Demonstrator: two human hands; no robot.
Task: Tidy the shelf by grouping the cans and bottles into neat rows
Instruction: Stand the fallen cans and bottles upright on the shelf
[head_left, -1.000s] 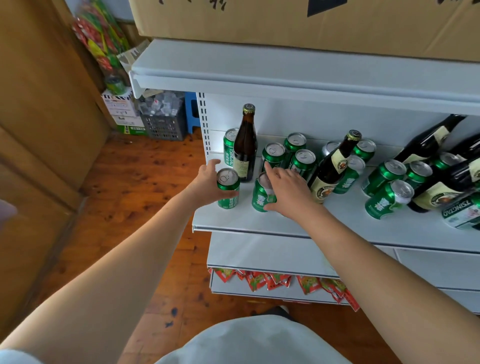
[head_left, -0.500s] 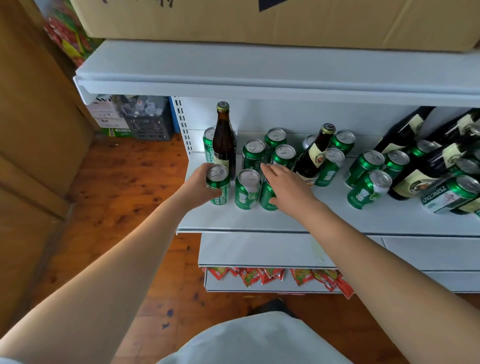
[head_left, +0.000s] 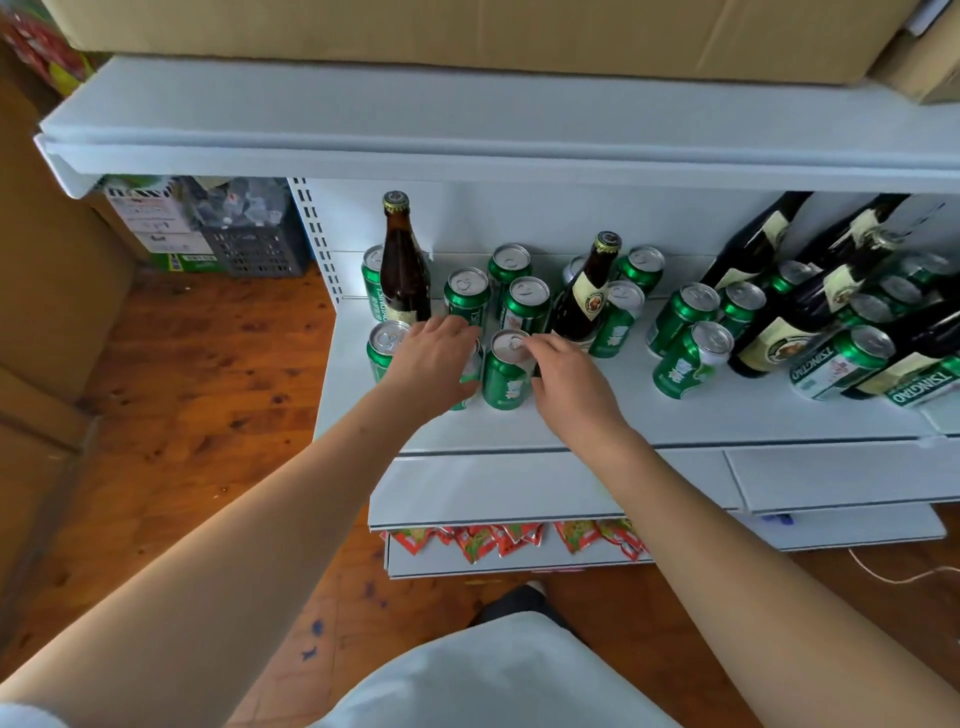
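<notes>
Three green cans stand in a front row on the white shelf. The leftmost can stands free. My left hand is wrapped over the middle can, which is mostly hidden. My right hand grips the right side of the third can. Behind them stand more green cans, an upright brown bottle and a leaning brown bottle.
To the right, tipped green cans and dark bottles lie jumbled against the back panel. A cardboard box sits on the shelf above. Snack packets hang below. Wooden floor and a grey crate are at the left.
My left hand has let go of the leftmost can and moved right onto the middle can. My right hand stays on the third can. The view has shifted slightly.
</notes>
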